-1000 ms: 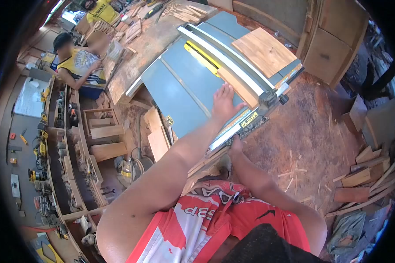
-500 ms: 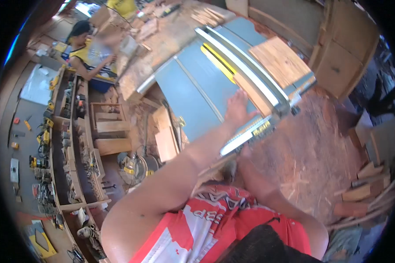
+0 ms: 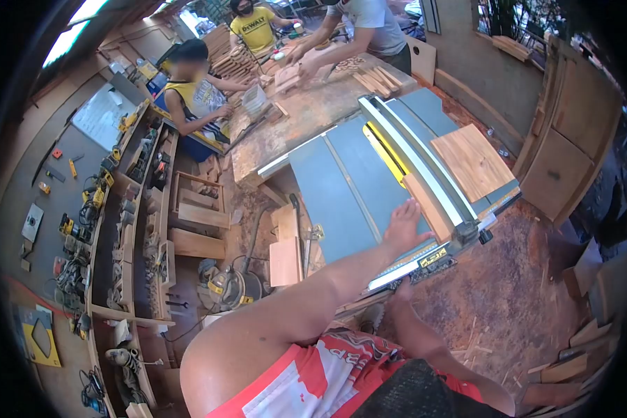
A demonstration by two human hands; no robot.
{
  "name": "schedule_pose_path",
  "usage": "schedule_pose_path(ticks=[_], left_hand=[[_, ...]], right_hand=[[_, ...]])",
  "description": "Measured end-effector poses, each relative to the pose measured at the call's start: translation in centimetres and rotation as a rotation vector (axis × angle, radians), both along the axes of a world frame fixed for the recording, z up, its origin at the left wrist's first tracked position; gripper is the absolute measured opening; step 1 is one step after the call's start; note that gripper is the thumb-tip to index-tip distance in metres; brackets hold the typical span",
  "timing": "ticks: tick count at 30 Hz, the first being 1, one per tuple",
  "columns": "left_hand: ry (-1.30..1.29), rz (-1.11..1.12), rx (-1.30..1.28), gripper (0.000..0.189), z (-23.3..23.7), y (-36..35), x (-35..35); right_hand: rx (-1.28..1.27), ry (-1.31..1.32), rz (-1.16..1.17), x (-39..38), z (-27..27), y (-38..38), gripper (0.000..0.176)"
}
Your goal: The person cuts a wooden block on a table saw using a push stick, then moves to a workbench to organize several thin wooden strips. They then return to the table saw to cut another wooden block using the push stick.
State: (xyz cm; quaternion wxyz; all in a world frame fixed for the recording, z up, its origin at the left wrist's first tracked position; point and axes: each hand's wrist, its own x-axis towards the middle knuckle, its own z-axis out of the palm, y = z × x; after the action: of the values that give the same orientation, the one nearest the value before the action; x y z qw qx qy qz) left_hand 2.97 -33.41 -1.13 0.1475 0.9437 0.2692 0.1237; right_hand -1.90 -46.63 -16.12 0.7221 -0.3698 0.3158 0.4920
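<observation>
A table saw point(image 3: 341, 188) with a grey top stands before me, with a yellow blade insert point(image 3: 386, 155) and a long silver rip fence point(image 3: 425, 171). A narrow wooden board point(image 3: 427, 207) lies along the fence, just in front of the insert. My left hand point(image 3: 404, 228) is open over the tabletop, fingers spread, fingertips right at the board's left edge. My right hand point(image 3: 400, 292) is low at the saw's front edge, beneath the front rail point(image 3: 404, 274); its fingers are mostly hidden there.
A wide wooden panel point(image 3: 475, 162) rests right of the fence. Beyond the saw, several people work at a dusty bench point(image 3: 313, 118). On the left are tool shelves point(image 3: 129, 230) and a shop vacuum point(image 3: 233, 287). Wood offcuts point(image 3: 564, 368) lie at lower right.
The view has tilted up, bringing more of the far bench and people into sight. My left hand keeps its place beside the board; my right hand stays low at the saw's front.
</observation>
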Motion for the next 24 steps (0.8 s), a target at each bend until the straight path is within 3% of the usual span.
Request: schedule_pose_path(ticks=[4, 9, 11, 13, 15, 16, 18, 20, 22, 24], left_hand=[[0.013, -0.002, 0.019, 0.097, -0.3, 0.3, 0.2], [-0.012, -0.014, 0.057, 0.099, -0.6, 0.2, 0.3], [-0.005, -0.024, 0.054, 0.099, -0.7, 0.2, 0.2], [0.005, -0.005, 0.059, 0.100, -0.3, 0.2, 0.4], [0.021, 0.001, 0.059, 0.100, -0.2, 0.2, 0.5], [0.035, 0.013, 0.071, 0.100, -0.2, 0.1, 0.4], [0.044, 0.015, 0.052, 0.102, -0.1, 0.1, 0.5], [0.045, 0.010, 0.030, 0.103, 0.1, 0.0, 0.5], [0.073, 0.019, 0.024, 0.108, 0.4, 0.1, 0.6], [0.065, 0.040, 0.000, 0.111, 0.6, 0.0, 0.9]], right_hand=[[0.027, -0.138, -0.099, -0.4, -5.4, 0.8, 0.052], [-0.308, -0.099, -0.059, 0.0, -3.2, 1.1, 0.059], [-0.166, -0.186, -0.059, -0.9, -11.3, 1.6, 0.060], [-0.128, -0.113, -0.004, -0.7, -12.9, 1.6, 0.060], [0.027, -0.084, -0.091, -0.7, -12.7, 1.5, 0.046], [0.006, -0.157, -0.022, -0.1, -12.4, 0.6, 0.038], [-0.034, -0.232, 0.042, 1.0, -9.6, -2.2, 0.031], [0.032, -0.108, -0.005, 2.1, -5.1, -5.7, 0.020], [-0.031, -0.236, 0.078, 2.8, -4.5, -11.4, 0.018], [-0.285, -0.505, 0.192, 3.2, 2.9, -17.2, 0.021]])
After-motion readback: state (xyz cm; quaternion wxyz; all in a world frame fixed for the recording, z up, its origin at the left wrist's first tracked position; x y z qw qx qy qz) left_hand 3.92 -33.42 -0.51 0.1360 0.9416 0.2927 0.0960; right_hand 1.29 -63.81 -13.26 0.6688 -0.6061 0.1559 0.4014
